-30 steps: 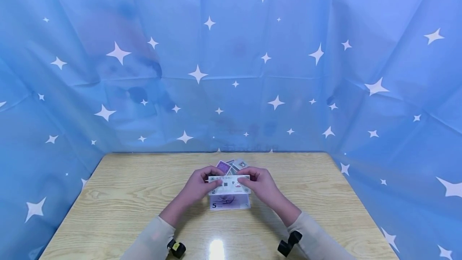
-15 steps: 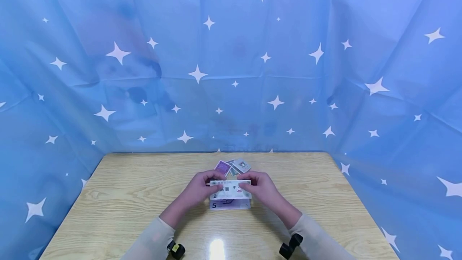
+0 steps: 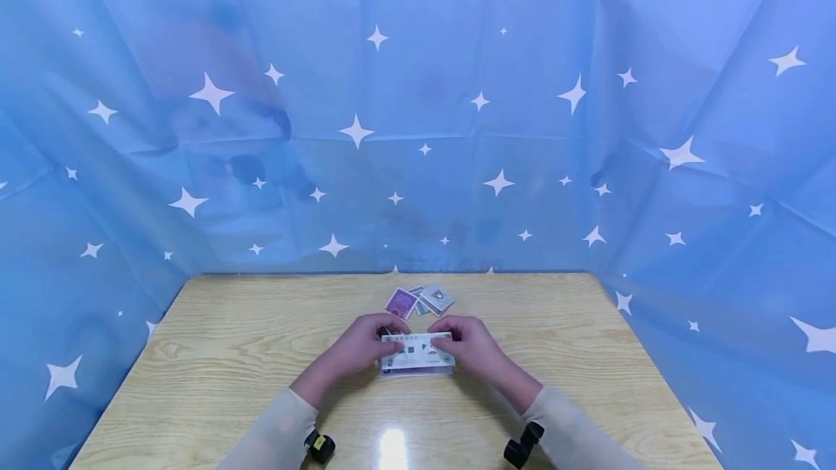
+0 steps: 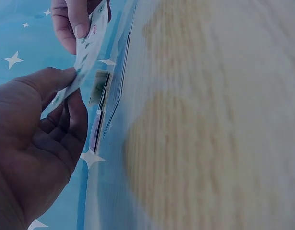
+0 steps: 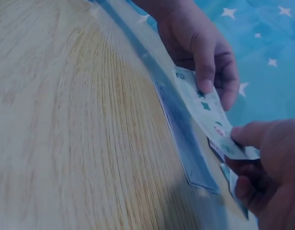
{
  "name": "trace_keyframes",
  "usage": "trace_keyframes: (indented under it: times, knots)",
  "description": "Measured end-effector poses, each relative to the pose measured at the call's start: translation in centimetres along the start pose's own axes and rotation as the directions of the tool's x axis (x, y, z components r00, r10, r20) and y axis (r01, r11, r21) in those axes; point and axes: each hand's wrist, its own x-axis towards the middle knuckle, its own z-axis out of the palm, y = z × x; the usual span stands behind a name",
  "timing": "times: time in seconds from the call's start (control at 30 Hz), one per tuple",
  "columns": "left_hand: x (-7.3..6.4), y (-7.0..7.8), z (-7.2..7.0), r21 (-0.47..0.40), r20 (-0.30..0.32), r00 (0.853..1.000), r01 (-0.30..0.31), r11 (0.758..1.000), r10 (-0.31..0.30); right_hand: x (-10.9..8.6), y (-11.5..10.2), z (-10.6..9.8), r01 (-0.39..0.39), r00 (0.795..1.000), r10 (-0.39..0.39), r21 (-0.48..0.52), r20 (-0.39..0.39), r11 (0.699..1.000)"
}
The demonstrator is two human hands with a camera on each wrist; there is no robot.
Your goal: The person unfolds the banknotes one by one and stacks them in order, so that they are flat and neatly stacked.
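A pale green-and-white banknote (image 3: 418,360) marked 2 is pinched at its left end by my left hand (image 3: 361,345) and at its right end by my right hand (image 3: 475,347). Both thumbs lie on its printed face, with the fingers behind. In the wrist views this banknote (image 5: 205,108) is raised off the table. Below it, a purple banknote (image 3: 418,372) marked 5 lies on the wood, mostly covered in the head view. The right wrist view shows layered edges under that purple banknote (image 5: 178,127), so several may be stacked.
Behind my hands, several loose notes overlap on the table (image 3: 261,354), among them a purple one (image 3: 401,303) and a grey one (image 3: 437,299). A blue curtain with white stars (image 3: 431,165) hangs beyond the table's far edge. Each wrist carries a small black camera (image 3: 320,447).
Both hands have brought the banknote marked 2 toward me, and it now covers most of the purple banknote. The loose notes behind show more fully.
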Motion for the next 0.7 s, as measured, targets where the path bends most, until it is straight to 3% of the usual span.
trace_keyframes:
  times: [0.37, 0.7]
  knots:
    - [0.39, 0.19, -0.19, 0.111, 0.058, 0.998, 0.023, 0.994, -0.029, 0.19, 0.3, 0.39, 0.017, 1.0, -0.016, -0.09, 0.008, 0.996]
    - [0.39, -0.06, -0.04, 0.167, 0.098, 0.995, -0.001, 0.986, -0.016, 0.12, 0.63, 0.79, 0.042, 0.999, -0.037, -0.146, 0.038, 0.988]
